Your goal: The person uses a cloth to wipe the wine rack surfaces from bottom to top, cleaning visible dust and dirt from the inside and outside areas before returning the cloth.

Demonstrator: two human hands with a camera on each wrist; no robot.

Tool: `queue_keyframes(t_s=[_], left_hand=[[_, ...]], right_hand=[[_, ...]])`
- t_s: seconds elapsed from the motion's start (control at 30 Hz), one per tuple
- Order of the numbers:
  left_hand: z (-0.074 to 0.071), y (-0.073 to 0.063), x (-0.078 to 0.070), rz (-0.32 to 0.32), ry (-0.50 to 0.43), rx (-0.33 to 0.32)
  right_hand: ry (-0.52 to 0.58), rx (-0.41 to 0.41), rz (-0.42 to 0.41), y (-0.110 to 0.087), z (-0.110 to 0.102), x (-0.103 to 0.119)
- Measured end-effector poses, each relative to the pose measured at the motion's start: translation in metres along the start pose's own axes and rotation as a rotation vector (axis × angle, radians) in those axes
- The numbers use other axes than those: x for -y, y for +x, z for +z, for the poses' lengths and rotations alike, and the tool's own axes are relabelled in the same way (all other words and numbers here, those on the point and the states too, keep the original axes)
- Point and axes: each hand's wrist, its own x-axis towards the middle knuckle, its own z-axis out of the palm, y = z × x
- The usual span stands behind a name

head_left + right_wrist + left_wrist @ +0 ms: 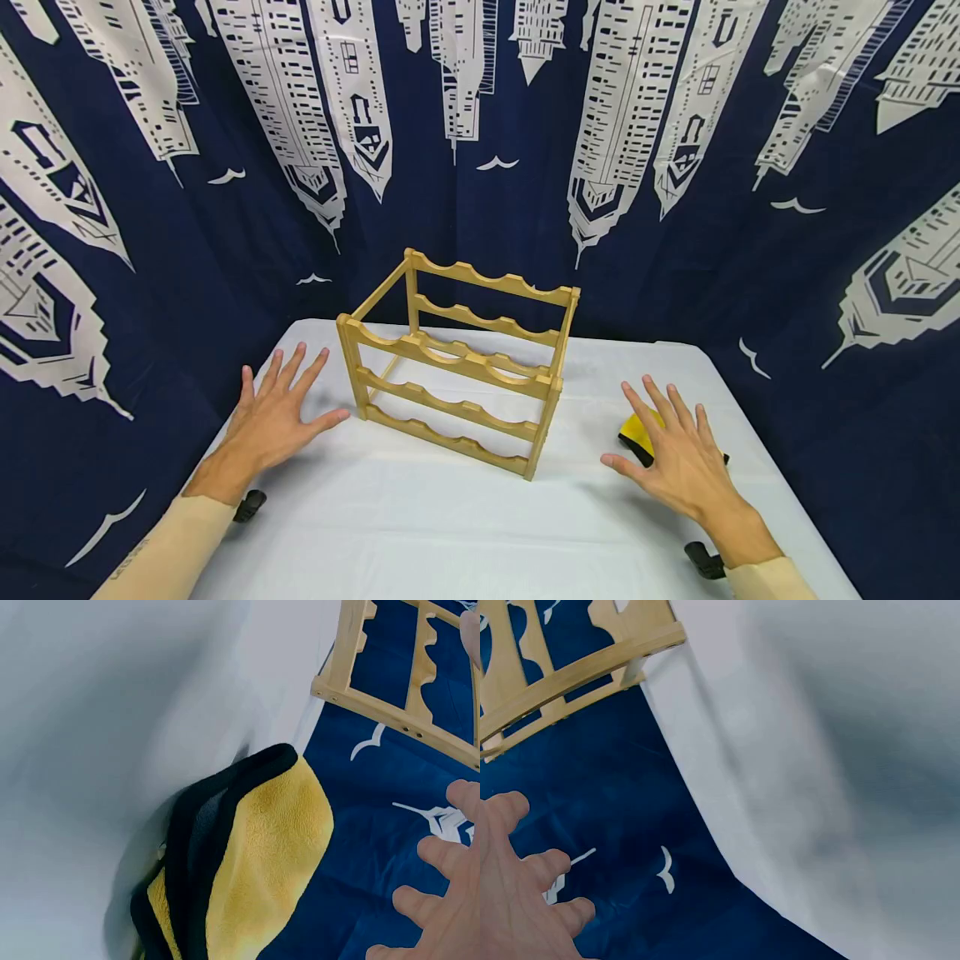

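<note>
A light wooden rack (450, 408) with three levels of scalloped rails stands upright on the white table. My left hand (273, 417) is spread left of the rack, its thumb near the front left post and nothing held. On the other side my right hand (682, 458) is likewise spread and holds nothing. Beneath it lies a folded yellow cloth (270, 847) with black edging, partly hidden by the hand in the head view. In the left wrist view the left fingers (547, 866) show at the lower left, apart from the rack.
The white table (420, 533) has its far edge just behind the rack. A dark blue curtain (480, 217) with white building prints hangs behind and beside it. Black wrist mounts (251, 505) show under both forearms.
</note>
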Motion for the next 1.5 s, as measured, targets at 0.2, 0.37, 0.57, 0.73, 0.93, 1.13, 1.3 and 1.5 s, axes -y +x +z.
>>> queue_keyframes(t_s=[0.2,0.37,0.57,0.73,0.93,1.13,1.3,1.5], left_hand=[[-0.008,0.003,-0.002,0.004,-0.043,-0.066],[-0.015,0.005,-0.004,0.017,-0.062,-0.102],[-0.024,0.009,-0.008,0.029,-0.091,-0.132],[-0.031,0.012,-0.014,0.048,-0.114,-0.175],[-0.037,0.017,-0.021,0.077,-0.144,-0.217],[-0.041,0.021,-0.028,0.12,-0.198,-0.284],[-0.041,0.026,-0.034,0.167,-0.254,-0.324],[-0.038,0.033,-0.043,0.212,-0.303,-0.353]], right_hand=[[0.018,-0.031,-0.017,0.0,-0.001,-0.003],[0.01,-0.077,-0.038,0.001,-0.002,-0.006],[-0.008,-0.091,-0.034,0.002,-0.002,-0.01],[0.011,-0.062,0.006,0.003,-0.001,-0.015],[0.044,-0.029,0.046,0.005,0.002,-0.023],[0.062,0.006,0.064,0.005,0.005,-0.03],[0.062,0.004,0.054,0.005,0.011,-0.039],[0.093,0.061,0.086,0.003,0.021,-0.048]])
